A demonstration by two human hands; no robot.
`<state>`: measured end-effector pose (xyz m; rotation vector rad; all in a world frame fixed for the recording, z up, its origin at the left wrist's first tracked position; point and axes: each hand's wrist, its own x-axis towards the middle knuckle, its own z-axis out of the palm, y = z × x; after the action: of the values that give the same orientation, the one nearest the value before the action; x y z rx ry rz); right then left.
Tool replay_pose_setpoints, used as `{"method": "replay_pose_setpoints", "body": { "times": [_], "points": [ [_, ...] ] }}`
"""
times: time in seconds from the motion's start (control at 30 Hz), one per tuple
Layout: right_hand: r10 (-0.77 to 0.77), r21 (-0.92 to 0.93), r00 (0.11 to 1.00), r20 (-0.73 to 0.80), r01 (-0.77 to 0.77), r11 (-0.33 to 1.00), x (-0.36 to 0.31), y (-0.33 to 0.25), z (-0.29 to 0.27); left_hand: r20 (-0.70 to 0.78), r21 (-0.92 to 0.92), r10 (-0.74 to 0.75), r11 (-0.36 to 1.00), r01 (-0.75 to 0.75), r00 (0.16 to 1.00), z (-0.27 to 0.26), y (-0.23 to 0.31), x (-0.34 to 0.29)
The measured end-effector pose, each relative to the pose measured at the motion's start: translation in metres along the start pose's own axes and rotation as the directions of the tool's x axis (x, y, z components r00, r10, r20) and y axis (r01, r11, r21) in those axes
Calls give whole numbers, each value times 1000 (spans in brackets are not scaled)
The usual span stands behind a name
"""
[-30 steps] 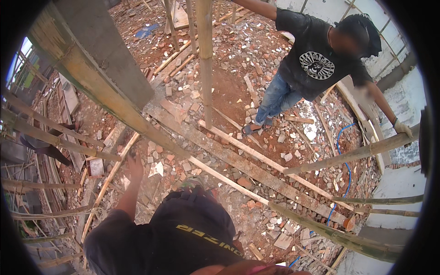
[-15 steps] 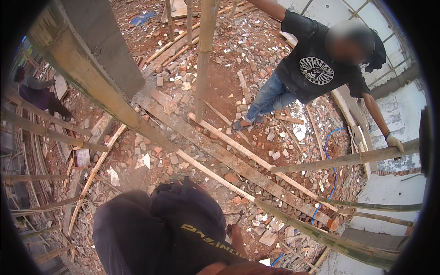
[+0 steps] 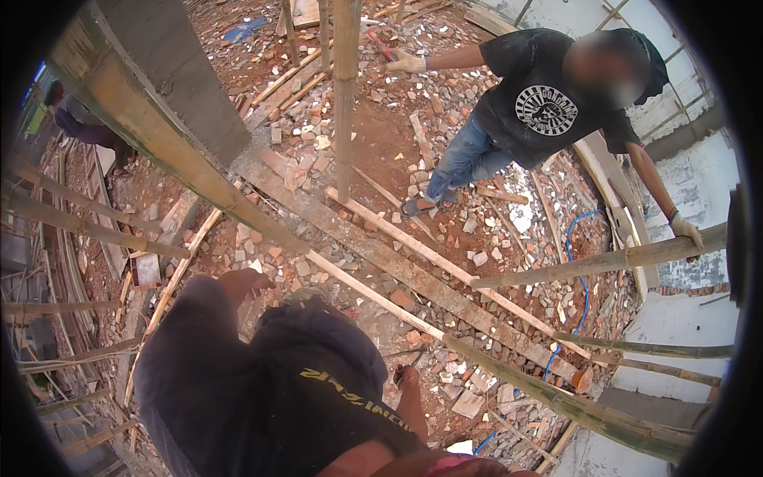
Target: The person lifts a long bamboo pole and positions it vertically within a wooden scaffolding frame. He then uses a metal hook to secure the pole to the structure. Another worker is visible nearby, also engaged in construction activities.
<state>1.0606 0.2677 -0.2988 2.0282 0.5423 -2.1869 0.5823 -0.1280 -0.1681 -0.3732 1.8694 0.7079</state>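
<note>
My right hand (image 3: 408,377) hangs low beside my dark shirt (image 3: 318,405), its fingers closed around a small dark tool (image 3: 399,375) whose kind is too small to tell. Nowhere do I see my left hand. Past the raised dark trouser leg (image 3: 191,310) on my left shows bare skin (image 3: 245,282), apparently of my lower leg or foot. Across from me, a co-worker in a black T-shirt (image 3: 517,95) holds a red-handled tool (image 3: 383,46) in one gloved hand (image 3: 407,62). Their other gloved hand (image 3: 687,230) rests on a wooden pole (image 3: 604,266).
A thick bamboo pole (image 3: 159,143) slants over the ground beside a grey concrete column (image 3: 179,71). An upright bamboo post (image 3: 345,111) stands ahead. Long planks (image 3: 413,274) cross broken brick and tile. A blue hose (image 3: 586,294) lies right. Another person (image 3: 91,123) is far left.
My left leg has swung forward, baring skin past the trouser. The co-worker's hand has come down into view with the red-handled tool. My right hand stays low, still closed.
</note>
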Motion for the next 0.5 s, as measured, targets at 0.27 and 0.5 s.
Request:
{"method": "replay_pose_setpoints", "body": {
  "times": [0.27, 0.5],
  "points": [
    [-60, -147, 995, -84, 48, 988, -29, 79, -33, 365, -35, -1, 999, 14, 931, 107, 45, 63],
    [-147, 26, 983, -114, 151, 988, -121, 84, -13, 413, 129, -49, 992, -5, 909, 126, 96, 72]
  ]
}}
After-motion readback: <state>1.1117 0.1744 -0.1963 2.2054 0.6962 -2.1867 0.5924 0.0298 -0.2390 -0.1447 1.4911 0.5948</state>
